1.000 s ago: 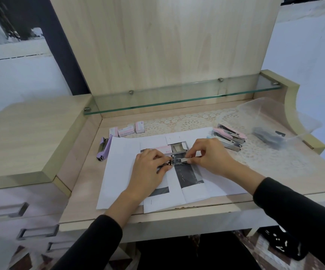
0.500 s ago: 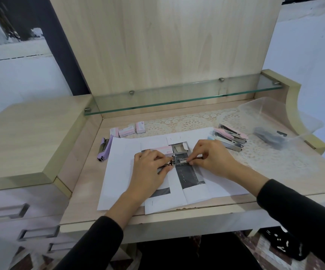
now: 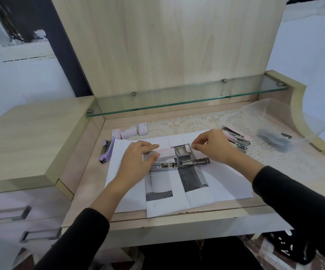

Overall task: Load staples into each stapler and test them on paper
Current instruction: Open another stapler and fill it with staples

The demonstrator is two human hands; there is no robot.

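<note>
we judge the loading step to be in hand: the opened stapler (image 3: 179, 164) lies flat across the sheets of paper (image 3: 177, 191) in the middle of the desk (image 3: 91, 168), its metal staple channel laid open along its length. just beyond it, on the far side, sits the pink staple box (image 3: 164, 153) with its tray (image 3: 182, 151) slid out to the right. our left hand (image 3: 138, 162) reaches in from the near left, palm down, thumb and fingers closed on the left end of the box. our right hand (image 3: 210, 147) hovers just right of the tray, thumb and forefinger pinched together; whether a strip of staples is between them we cannot tell. the next move likely calls for lifting a strip from the tray and seating it straight in the channel, then closing the stapler. a purple stapler (image 3: 105, 151) lies off the paper at the left, spare boxes (image 3: 129, 131) lie farther back, and more pink staplers (image 3: 236, 138) wait at the right.
</note>
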